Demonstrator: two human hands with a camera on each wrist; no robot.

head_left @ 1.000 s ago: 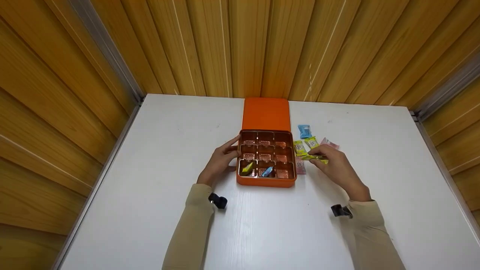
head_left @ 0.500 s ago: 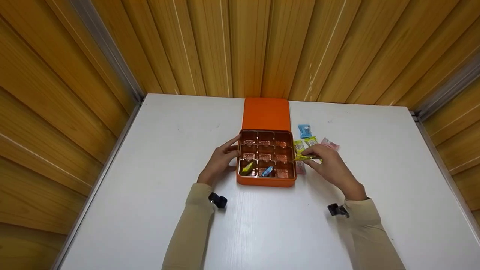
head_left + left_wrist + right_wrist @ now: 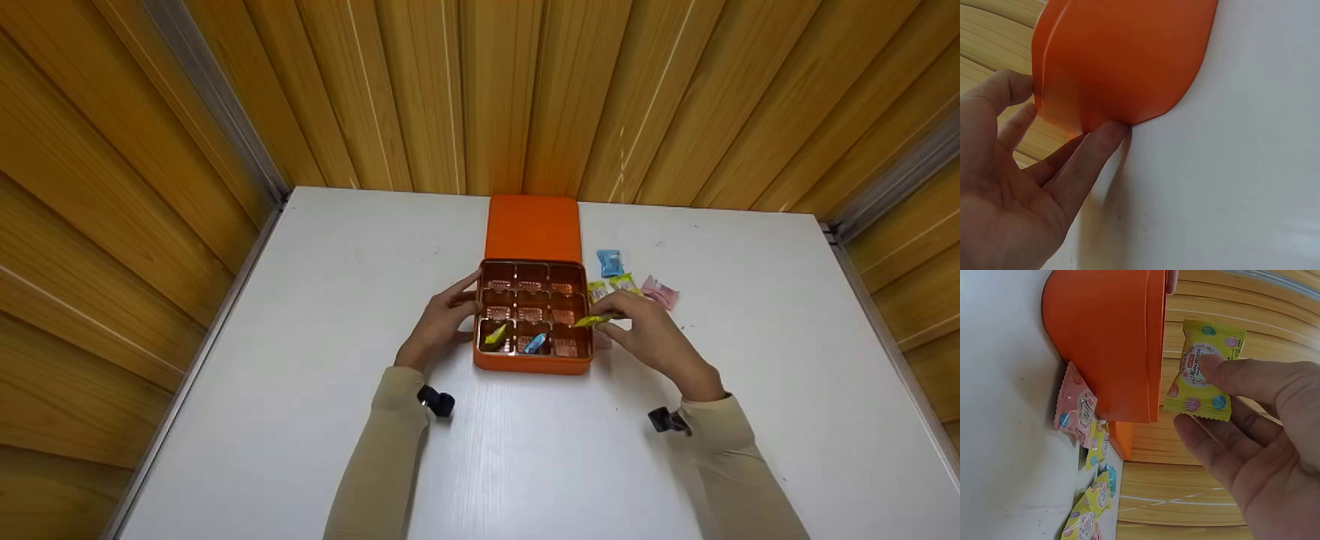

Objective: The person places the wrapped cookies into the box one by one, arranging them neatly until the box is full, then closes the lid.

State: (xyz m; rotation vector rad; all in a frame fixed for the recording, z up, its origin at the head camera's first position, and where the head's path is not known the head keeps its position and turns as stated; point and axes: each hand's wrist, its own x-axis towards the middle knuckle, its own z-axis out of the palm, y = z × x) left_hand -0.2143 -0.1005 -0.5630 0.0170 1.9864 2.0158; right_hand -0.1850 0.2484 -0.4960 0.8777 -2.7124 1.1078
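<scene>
In the head view, an orange tin (image 3: 532, 364) with a nine-compartment insert stands on the table. A yellow-wrapped candy (image 3: 495, 337) sits in its near left compartment and a blue-wrapped candy (image 3: 535, 343) in the near middle one. My left hand (image 3: 442, 326) touches the tin's left side; in the left wrist view its fairly straight fingers rest against the wall and rim. My right hand (image 3: 652, 337) pinches another yellow-wrapped candy (image 3: 1201, 371) between thumb and fingers, above the tin's right rim. In the right wrist view its wrapper reads "Macaron".
Right of the tin lie a blue candy (image 3: 610, 262), yellow candies (image 3: 624, 284) and a pink candy (image 3: 660, 292). Another pink candy (image 3: 1076, 406) leans against the tin's wall. An orange lid (image 3: 533, 227) lies behind the tin, by the wood-patterned wall (image 3: 480, 97).
My right hand has moved left with the yellow-wrapped candy, from over the loose candies to the tin's right rim. My left hand and the tin have stayed in place.
</scene>
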